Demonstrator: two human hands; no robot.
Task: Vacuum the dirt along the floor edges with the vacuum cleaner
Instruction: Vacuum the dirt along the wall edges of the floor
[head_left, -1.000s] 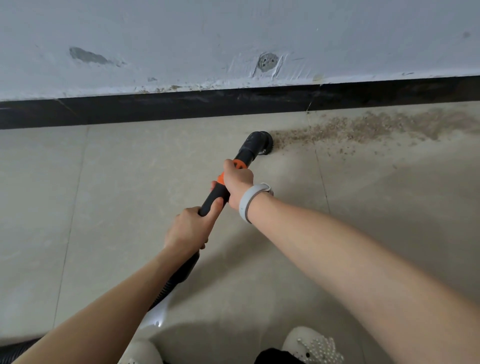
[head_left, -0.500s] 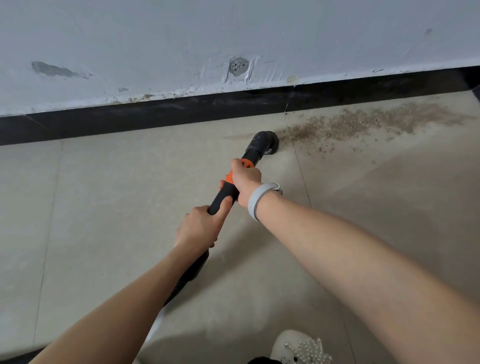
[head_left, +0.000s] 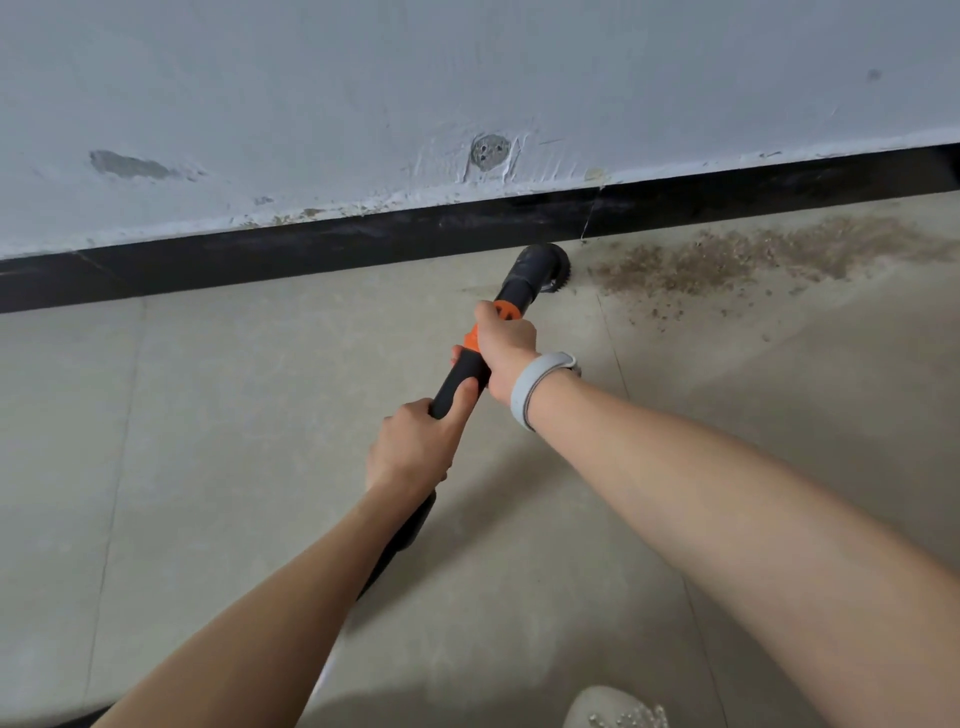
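Observation:
A black vacuum wand (head_left: 460, 382) with an orange collar (head_left: 506, 312) runs from below my arms up to a round brush nozzle (head_left: 543, 265) on the floor beside the black baseboard (head_left: 311, 249). My right hand (head_left: 506, 348), with a grey wristband, grips the wand at the orange collar. My left hand (head_left: 413, 449) grips the black handle just below it. A band of brown dirt (head_left: 727, 260) lies on the tiles right of the nozzle, along the baseboard.
A white scuffed wall (head_left: 467, 93) with a patched hole rises above the baseboard. Beige floor tiles (head_left: 208, 441) spread left and toward me. The black hose (head_left: 400, 540) trails back under my left forearm. A white beaded shoe (head_left: 613, 709) shows at the bottom edge.
The nozzle has slid closer to the baseboard and rightward along it, to the left end of the dirt band. Both hands keep the same grip on the wand.

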